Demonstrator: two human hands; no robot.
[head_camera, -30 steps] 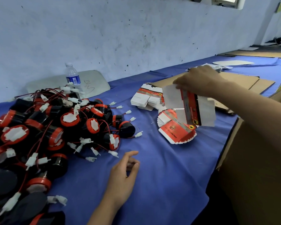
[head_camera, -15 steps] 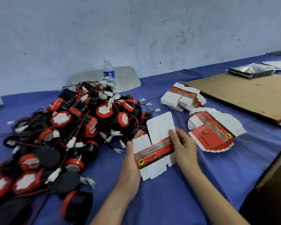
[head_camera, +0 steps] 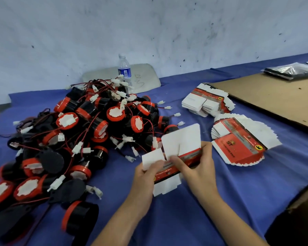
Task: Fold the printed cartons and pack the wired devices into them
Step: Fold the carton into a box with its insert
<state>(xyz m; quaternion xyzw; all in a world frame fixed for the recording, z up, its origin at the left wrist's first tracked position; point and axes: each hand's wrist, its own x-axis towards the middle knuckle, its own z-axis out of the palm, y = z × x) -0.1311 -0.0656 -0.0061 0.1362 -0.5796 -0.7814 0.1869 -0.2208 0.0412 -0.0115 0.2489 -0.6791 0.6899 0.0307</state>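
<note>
Both hands point(head_camera: 144, 176) point(head_camera: 199, 173) grip a flat, glossy-looking printed carton point(head_camera: 174, 157).

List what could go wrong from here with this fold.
1. The left hand and right hand hold the carton right beside the device pile; a white connector might snag a flap.
2. The fanned carton stack lies close to the right hand; a sweep could scatter it.
3. The bottle stands behind the pile; pulling a tangled device might tip it.
</note>
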